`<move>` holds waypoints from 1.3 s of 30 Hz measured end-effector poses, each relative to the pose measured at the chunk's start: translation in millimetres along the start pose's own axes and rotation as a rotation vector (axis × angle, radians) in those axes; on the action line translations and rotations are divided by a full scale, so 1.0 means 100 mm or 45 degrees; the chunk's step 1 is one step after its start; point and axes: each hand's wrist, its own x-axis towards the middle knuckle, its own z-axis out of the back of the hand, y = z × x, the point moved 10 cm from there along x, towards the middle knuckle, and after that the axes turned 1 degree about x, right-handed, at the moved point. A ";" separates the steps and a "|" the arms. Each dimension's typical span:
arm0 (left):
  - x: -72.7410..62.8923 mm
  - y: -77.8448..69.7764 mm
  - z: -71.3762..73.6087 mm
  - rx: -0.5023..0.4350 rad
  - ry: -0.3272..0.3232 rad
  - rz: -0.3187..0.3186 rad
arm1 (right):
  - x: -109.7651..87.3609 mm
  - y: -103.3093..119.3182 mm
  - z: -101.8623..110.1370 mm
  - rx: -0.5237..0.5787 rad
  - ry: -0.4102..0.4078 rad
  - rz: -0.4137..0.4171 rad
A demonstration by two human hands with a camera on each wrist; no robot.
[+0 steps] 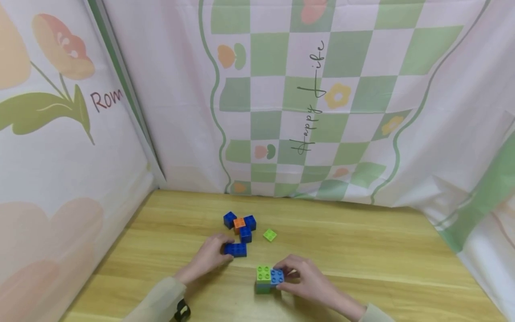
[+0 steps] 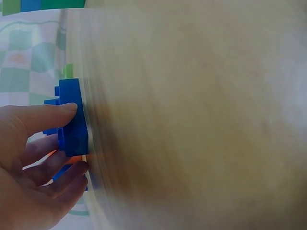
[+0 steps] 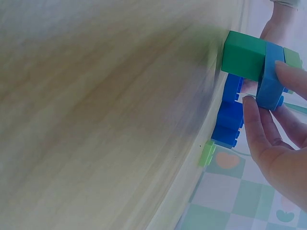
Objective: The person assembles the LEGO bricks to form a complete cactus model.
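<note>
My left hand (image 1: 209,254) holds the left end of a long dark blue toy brick (image 1: 237,250) lying on the table. In the left wrist view the thumb presses the side of that brick (image 2: 73,124), the fingers partly behind it. My right hand (image 1: 307,279) pinches a light blue brick (image 1: 277,277) between thumb and fingers. This brick juts out to the right from a small stack, between a green brick (image 1: 263,289) below and a lime green brick (image 1: 263,273) on top. In the right wrist view the green brick (image 3: 244,55) stands near the tabletop.
Behind the left hand sit several small bricks: an orange brick (image 1: 239,223) among dark blue bricks (image 1: 246,234). A thin lime green brick (image 1: 270,235) lies to their right. The wooden table (image 1: 362,250) meets a patterned curtain (image 1: 306,112) at the back and another cloth (image 1: 72,179) at left.
</note>
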 end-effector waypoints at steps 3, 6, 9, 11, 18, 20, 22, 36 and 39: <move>0.00 0.01 0.00 -0.002 -0.001 0.003 | 0.00 0.01 0.00 0.001 0.002 0.001; 0.00 0.02 -0.01 0.000 0.002 0.011 | 0.01 0.01 0.01 -0.001 0.006 -0.003; 0.00 0.03 -0.01 0.007 0.005 0.014 | 0.01 0.00 0.00 -0.002 0.008 -0.001; 0.00 0.03 -0.01 0.012 0.005 0.015 | 0.01 0.00 0.00 0.001 0.007 0.002; 0.01 0.02 0.00 0.008 0.005 0.007 | 0.01 0.01 0.00 0.005 0.000 0.010; 0.01 0.02 0.01 0.004 0.001 0.002 | 0.01 0.01 0.00 0.003 0.000 0.011; 0.01 0.01 0.01 -0.002 -0.001 -0.002 | 0.01 0.01 0.00 0.003 0.000 0.009; -0.02 0.00 0.02 -0.047 0.009 -0.010 | 0.00 0.00 0.00 0.005 0.004 0.007; -0.02 -0.01 0.03 -0.063 0.008 -0.011 | 0.00 0.01 0.00 0.008 0.003 0.017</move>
